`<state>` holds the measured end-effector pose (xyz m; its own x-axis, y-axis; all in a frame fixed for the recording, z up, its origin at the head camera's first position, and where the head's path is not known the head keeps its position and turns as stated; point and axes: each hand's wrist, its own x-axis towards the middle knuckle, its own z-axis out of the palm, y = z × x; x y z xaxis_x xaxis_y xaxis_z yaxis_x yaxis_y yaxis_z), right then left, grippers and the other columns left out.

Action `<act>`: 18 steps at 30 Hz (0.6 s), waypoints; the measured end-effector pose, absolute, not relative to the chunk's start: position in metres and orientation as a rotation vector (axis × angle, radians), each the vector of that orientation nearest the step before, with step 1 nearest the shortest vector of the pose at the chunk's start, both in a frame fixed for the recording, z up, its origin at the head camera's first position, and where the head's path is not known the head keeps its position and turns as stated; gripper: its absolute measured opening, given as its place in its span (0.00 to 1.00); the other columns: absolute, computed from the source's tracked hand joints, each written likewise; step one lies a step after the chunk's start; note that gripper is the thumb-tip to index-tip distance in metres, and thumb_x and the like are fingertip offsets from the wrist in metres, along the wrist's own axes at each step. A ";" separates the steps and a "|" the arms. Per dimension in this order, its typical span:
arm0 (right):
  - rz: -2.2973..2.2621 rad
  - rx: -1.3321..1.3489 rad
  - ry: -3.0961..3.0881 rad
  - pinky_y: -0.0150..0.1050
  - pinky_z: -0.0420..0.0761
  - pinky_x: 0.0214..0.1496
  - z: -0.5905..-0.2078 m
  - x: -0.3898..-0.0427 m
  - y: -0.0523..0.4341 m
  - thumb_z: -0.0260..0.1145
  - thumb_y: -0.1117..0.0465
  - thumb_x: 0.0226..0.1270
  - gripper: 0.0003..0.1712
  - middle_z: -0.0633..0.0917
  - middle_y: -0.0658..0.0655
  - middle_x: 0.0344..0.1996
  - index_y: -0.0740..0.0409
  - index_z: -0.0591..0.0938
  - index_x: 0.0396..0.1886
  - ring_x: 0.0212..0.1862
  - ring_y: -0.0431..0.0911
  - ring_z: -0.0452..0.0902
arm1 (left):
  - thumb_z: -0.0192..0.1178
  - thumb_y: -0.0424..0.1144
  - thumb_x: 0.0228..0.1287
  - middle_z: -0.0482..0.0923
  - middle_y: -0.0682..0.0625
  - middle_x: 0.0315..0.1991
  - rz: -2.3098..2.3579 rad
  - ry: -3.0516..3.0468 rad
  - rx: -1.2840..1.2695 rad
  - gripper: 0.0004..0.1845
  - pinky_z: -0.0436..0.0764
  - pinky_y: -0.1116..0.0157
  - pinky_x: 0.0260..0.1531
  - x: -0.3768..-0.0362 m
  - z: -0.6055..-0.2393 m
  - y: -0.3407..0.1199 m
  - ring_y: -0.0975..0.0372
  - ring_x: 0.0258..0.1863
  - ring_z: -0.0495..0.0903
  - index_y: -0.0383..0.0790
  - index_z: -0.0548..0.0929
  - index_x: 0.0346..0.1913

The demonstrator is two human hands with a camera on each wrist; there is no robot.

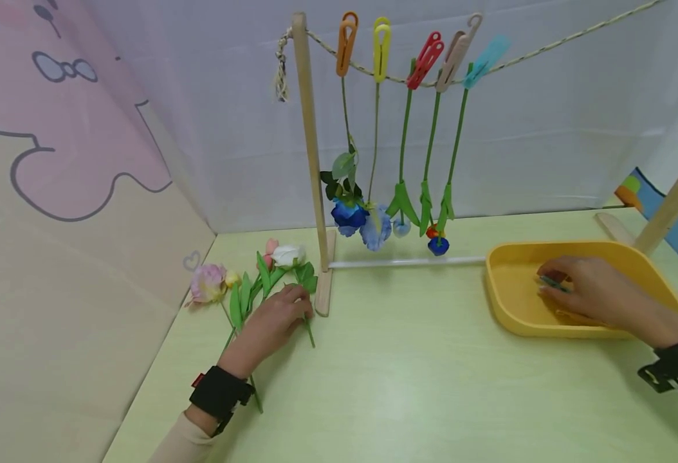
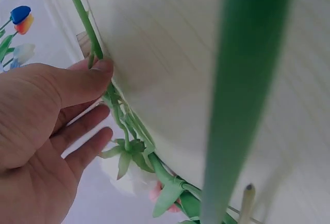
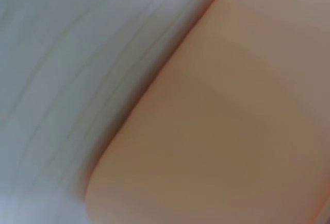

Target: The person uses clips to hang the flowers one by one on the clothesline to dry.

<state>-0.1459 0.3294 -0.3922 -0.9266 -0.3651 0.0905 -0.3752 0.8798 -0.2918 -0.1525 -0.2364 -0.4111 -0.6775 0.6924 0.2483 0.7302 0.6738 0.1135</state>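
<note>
My left hand [image 1: 274, 321] pinches the white flower's stem [image 2: 86, 23] on the table; my right hand [image 1: 590, 290] curls on a clip [image 1: 553, 283] in the yellow tray [image 1: 503, 302] — fetching step; next, I judge, both must lift to the rope [image 1: 547, 48].

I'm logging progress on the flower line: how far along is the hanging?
Done: five flowers hang head-down from the cord, each under its own clip, orange to teal. In hand: the left hand pinches a stem among the flowers lying on the table, and the right hand holds a clip in the yellow tray. Left: roughly three flowers lying flat.
</note>
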 end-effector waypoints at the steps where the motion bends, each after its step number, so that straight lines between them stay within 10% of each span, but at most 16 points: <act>1: 0.473 0.586 -3.015 0.45 0.85 0.39 -0.392 -0.146 0.329 0.79 0.58 0.61 0.19 0.87 0.51 0.35 0.64 0.87 0.47 0.35 0.42 0.80 | 0.73 0.24 0.59 0.80 0.50 0.45 -0.294 -2.694 -1.174 0.11 0.83 0.59 0.46 -0.153 -0.412 -0.235 0.56 0.47 0.78 0.43 0.87 0.36; 18: 0.487 0.622 -2.779 0.47 0.86 0.39 -0.382 -0.140 0.324 0.78 0.68 0.58 0.17 0.89 0.56 0.39 0.62 0.87 0.47 0.38 0.49 0.84 | 0.69 0.26 0.65 0.82 0.47 0.51 -0.270 -2.464 -1.211 0.14 0.85 0.60 0.52 -0.162 -0.393 -0.225 0.56 0.53 0.82 0.38 0.80 0.50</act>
